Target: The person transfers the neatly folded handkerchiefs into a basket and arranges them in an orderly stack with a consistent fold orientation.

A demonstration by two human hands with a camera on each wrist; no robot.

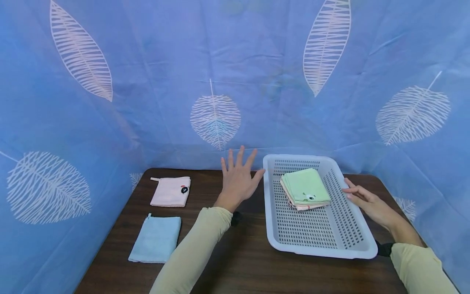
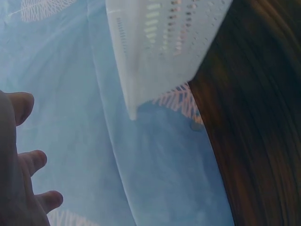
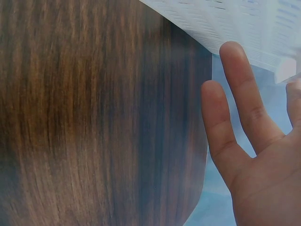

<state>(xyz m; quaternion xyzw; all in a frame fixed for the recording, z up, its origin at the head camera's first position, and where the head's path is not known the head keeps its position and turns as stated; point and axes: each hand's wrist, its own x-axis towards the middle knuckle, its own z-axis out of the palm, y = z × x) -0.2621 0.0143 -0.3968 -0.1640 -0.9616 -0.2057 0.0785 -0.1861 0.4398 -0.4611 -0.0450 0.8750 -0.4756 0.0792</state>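
Note:
A white perforated basket (image 1: pixel 312 237) stands on the right of the dark wooden table (image 1: pixel 238 261). Inside it lies a small stack of folded cloths, a green one (image 1: pixel 306 188) on top. My left hand (image 1: pixel 238 179) hovers above the table just left of the basket with its fingers spread, holding nothing. My right hand (image 1: pixel 367 202) lies at the basket's right rim, fingers straight and touching it. In the right wrist view these fingers (image 3: pixel 244 94) reach the basket's wall (image 3: pixel 244 23). The left wrist view shows the basket's corner (image 2: pixel 155 52) and spread fingertips (image 2: pixel 33 160).
Two folded cloths lie on the table's left side: a pink one (image 1: pixel 171 191) at the back and a light blue one (image 1: pixel 156 239) nearer me. A blue curtain with white leaf prints (image 1: pixel 216 118) closes in the table on three sides.

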